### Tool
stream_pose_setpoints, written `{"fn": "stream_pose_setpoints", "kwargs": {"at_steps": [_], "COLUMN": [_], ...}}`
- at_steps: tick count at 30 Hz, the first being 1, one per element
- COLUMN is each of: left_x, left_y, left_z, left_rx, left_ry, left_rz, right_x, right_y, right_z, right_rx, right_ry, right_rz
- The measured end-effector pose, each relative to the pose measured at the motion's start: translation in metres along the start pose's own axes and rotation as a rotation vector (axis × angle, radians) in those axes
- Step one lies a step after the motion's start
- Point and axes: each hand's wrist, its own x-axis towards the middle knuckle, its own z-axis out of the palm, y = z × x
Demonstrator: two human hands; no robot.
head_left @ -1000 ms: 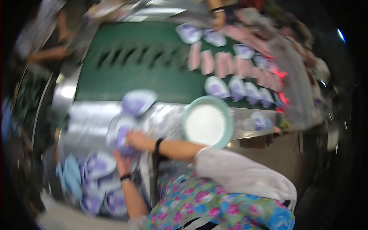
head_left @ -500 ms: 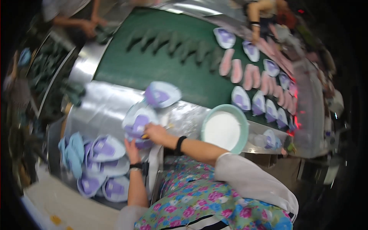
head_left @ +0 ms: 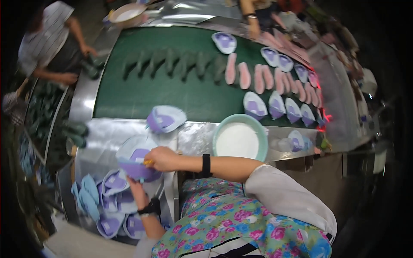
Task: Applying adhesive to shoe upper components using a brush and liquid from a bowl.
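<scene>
My left hand (head_left: 137,191) is closed on the near edge of a shoe upper (head_left: 137,170), pale blue outside and purple inside, held above the metal ledge. My right hand (head_left: 161,159) is closed around a small tool (head_left: 149,162) whose yellow-orange part pokes out against the upper; its working end is hidden. Another upper (head_left: 165,119) lies just beyond, at the belt's near edge. To the right of it stands a mint-green basin (head_left: 262,138) of white liquid. Several more uppers (head_left: 115,182) are heaped left of my left hand, beside pale blue pieces (head_left: 87,195).
A green conveyor belt (head_left: 142,101) carries dark foot-shaped lasts (head_left: 188,64), pink insoles (head_left: 244,76) and more uppers (head_left: 255,105). At the far left a person (head_left: 47,41) handles dark lasts. Across the belt another person's hand (head_left: 254,30) reaches in. A clear-sided housing (head_left: 344,99) stands at right.
My view has turned, so the scene sits differently. Both hands and the held upper are lower and farther left in the picture. More of the person at the far left shows.
</scene>
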Motion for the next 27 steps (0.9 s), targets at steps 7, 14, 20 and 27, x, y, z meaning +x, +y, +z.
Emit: {"fn": "stream_pose_setpoints", "kwargs": {"at_steps": [7,14,20,27], "left_x": [-0.031,-0.045,-0.063,-0.127], "left_y": [0.088,0.109,0.055,0.065], "left_z": [0.034,0.126,0.142,0.159], "left_rx": [-0.212,0.208,0.112,0.181], "left_ry": [-0.329,-0.715,-0.74,-0.886], "left_rz": [-0.051,0.176,-0.244,-0.32], "right_x": [-0.061,-0.149,-0.247,-0.345], "right_y": [-0.052,-0.058,0.004,0.149], "right_z": [-0.095,-0.146,-0.159,-0.122], "right_rx": [0.192,0.222,0.095,0.193], "right_ry": [-0.408,-0.337,0.569,0.836], "right_rz": [-0.125,0.008,0.241,0.918]}}
